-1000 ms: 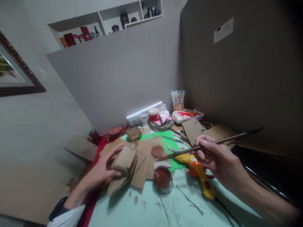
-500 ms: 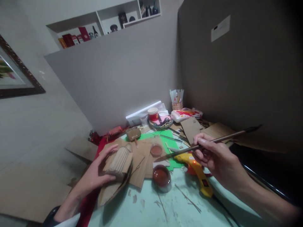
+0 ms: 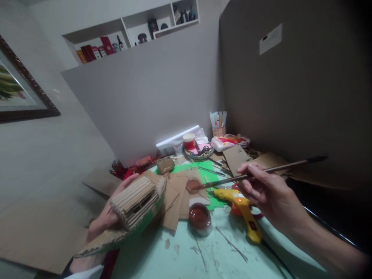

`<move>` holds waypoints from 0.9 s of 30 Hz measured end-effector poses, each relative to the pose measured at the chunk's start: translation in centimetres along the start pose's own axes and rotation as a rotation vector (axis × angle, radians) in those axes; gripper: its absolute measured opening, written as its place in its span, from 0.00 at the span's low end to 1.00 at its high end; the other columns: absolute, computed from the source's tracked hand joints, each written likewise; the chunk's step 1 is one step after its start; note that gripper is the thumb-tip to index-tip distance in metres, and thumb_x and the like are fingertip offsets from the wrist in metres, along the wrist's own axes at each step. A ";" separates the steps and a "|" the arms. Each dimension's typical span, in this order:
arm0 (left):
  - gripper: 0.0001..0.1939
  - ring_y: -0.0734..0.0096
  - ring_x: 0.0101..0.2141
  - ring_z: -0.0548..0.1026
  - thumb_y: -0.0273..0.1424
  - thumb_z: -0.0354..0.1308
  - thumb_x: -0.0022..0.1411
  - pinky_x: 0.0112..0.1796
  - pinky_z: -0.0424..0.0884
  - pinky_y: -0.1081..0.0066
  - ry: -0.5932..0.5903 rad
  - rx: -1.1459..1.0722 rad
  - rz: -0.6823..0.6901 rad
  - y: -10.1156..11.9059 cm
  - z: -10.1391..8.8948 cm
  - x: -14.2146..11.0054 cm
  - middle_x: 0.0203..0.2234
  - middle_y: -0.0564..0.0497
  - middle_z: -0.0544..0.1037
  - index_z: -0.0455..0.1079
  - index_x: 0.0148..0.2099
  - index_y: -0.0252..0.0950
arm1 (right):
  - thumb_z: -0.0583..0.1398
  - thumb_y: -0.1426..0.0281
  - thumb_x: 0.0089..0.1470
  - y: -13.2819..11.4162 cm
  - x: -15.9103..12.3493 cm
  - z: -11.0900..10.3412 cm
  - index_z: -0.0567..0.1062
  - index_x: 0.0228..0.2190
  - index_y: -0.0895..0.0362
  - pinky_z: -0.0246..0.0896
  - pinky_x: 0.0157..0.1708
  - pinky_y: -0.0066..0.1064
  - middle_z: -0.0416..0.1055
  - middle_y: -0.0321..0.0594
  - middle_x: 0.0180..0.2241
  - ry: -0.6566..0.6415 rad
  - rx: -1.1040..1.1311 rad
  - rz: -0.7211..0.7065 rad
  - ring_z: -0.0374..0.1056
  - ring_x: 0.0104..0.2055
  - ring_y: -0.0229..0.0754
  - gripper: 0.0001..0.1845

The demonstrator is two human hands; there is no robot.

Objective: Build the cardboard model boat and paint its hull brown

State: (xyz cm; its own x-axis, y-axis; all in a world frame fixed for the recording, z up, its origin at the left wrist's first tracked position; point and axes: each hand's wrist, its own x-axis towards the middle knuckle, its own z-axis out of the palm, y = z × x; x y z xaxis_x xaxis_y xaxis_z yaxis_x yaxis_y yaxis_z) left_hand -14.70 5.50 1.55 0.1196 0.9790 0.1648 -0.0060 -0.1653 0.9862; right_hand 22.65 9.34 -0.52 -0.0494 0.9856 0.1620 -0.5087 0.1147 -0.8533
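Observation:
My left hand (image 3: 105, 220) is wrapped behind and under a cardboard boat model (image 3: 135, 197), tilted up at the left. Its cabin has a corrugated roof and a dark side opening; green shows along the hull. Between the fingers of my right hand (image 3: 266, 186) is a long paintbrush (image 3: 222, 181), its bristles pointing left. The bristle tip appears at a small clear dish of brown paint (image 3: 192, 185); whether it touches the paint I cannot tell. Nearer me stands a glass cup of reddish-brown liquid (image 3: 200, 217).
Below my right hand lies a yellow glue gun (image 3: 247, 213), its light lit and its cord running off. Cardboard sheets (image 3: 172, 217) and a small cardboard box (image 3: 165, 165) lie behind the boat. Farther back are a red cup (image 3: 189, 142) and a tissue pack (image 3: 229, 142).
My left hand has turned the boat, so the cabin's side and green hull now face me. The brush in my right hand has shifted slightly, its tip rising to the small paint dish.

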 end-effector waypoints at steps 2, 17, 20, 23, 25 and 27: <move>0.48 0.44 0.62 0.62 0.50 0.67 0.44 0.61 0.62 0.55 -0.066 0.084 0.054 0.6 -0.1 0.3 0.62 0.55 0.68 0.56 0.67 0.52 | 0.63 0.55 0.58 0.0 0.1 0.1 0.76 0.37 0.55 0.44 0.16 0.18 0.57 0.30 0.17 -0.008 -0.020 -0.019 0.46 0.18 0.30 0.16; 0.42 0.46 0.59 0.65 0.44 0.68 0.51 0.59 0.60 0.51 0.011 0.538 0.172 5.8 7.6 -1.1 0.58 0.49 0.68 0.56 0.66 0.55 | 0.69 0.64 0.51 -4.3 -2.4 7.7 0.69 0.46 0.51 0.70 0.35 0.31 0.72 0.41 0.48 -0.414 -0.570 -0.296 0.73 0.39 0.43 0.22; 0.43 0.47 0.56 0.69 0.44 0.68 0.51 0.58 0.63 0.51 0.031 0.555 0.161 6.4 9.1 -1.2 0.58 0.49 0.67 0.55 0.66 0.55 | 0.71 0.62 0.49 -4.3 -2.3 8.9 0.66 0.50 0.50 0.70 0.35 0.34 0.69 0.42 0.53 -0.491 -0.620 -0.307 0.72 0.40 0.44 0.30; 0.42 0.45 0.57 0.68 0.45 0.68 0.51 0.58 0.63 0.48 0.070 0.566 0.183 6.6 10.1 -1.1 0.59 0.47 0.66 0.56 0.66 0.53 | 0.71 0.62 0.48 -4.5 -2.0 9.5 0.65 0.51 0.52 0.69 0.42 0.37 0.68 0.42 0.52 -0.544 -0.682 -0.383 0.68 0.50 0.49 0.32; 0.41 0.44 0.58 0.66 0.46 0.67 0.52 0.58 0.62 0.47 0.092 0.575 0.205 6.6 10.6 -0.9 0.60 0.47 0.66 0.57 0.65 0.52 | 0.71 0.62 0.49 -4.9 -1.8 9.7 0.65 0.51 0.53 0.67 0.46 0.39 0.68 0.42 0.51 -0.547 -0.724 -0.445 0.68 0.49 0.48 0.33; 0.40 0.43 0.58 0.66 0.47 0.67 0.52 0.57 0.62 0.46 0.110 0.570 0.230 6.5 10.8 -0.7 0.59 0.46 0.67 0.58 0.65 0.52 | 0.70 0.63 0.49 -5.3 -1.7 9.9 0.64 0.53 0.55 0.65 0.48 0.42 0.68 0.44 0.50 -0.543 -0.747 -0.467 0.68 0.48 0.48 0.33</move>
State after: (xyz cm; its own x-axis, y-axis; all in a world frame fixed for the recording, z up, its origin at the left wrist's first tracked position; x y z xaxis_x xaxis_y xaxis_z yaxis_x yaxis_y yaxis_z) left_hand -4.13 2.50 7.71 0.0751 0.9123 0.4026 0.5153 -0.3812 0.7676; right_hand 16.96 5.80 8.62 -0.4590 0.6555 0.5997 0.0770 0.7018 -0.7082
